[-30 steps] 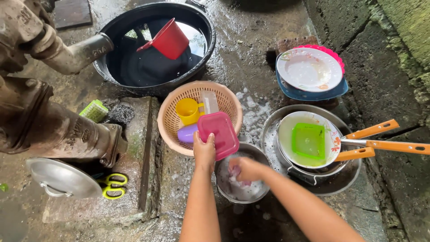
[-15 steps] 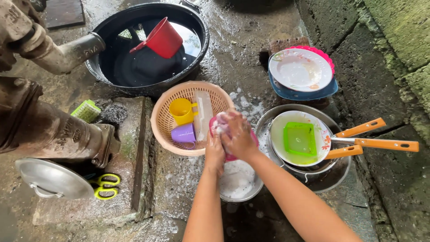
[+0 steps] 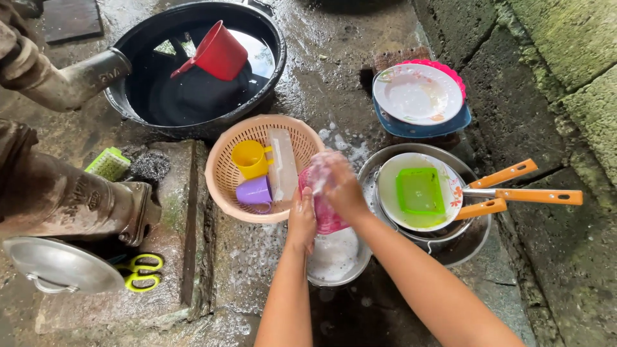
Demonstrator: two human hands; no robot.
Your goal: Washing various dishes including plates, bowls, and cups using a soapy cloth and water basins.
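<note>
Roughly mid-wash, judging by the layout: both hands meet at centre frame over a small metal bowl (image 3: pixel 334 260) of sudsy water, working a pink plastic container (image 3: pixel 321 209). Left hand (image 3: pixel 302 218) grips the container from below and the side, fingers closed on it; right hand (image 3: pixel 337 183) is pressed over its top, covered in foam, apparently rubbing it, though whether it holds a sponge cannot be told. Container sits between the hands, just above the bowl, touching the right edge of the peach basket (image 3: pixel 225 177). Already in the basket, left of the hands: yellow cup (image 3: pixel 250 159), purple cup (image 3: pixel 255 191), and a clear rectangular piece (image 3: pixel 283 164); these look like finished items. Seemingly left to do, right of the hands: metal basin (image 3: pixel 472 241) holding a white plate (image 3: pixel 392 205) with a green square lid (image 3: pixel 421 191) on it, plus orange-handled utensils (image 3: pixel 520 193) sticking out to the right. Upper right: white plate stack (image 3: pixel 418 93) on blue and pink ones. Top centre: black tub (image 3: pixel 128 103) of water with a red dipper (image 3: pixel 218 54) floating in it. Left edge: metal pump (image 3: pixel 58 193), green brush (image 3: pixel 108 164), steel scourer (image 3: pixel 149 165); lower left, metal lid (image 3: pixel 58 265) and yellow scissors (image 3: pixel 143 273).
</note>
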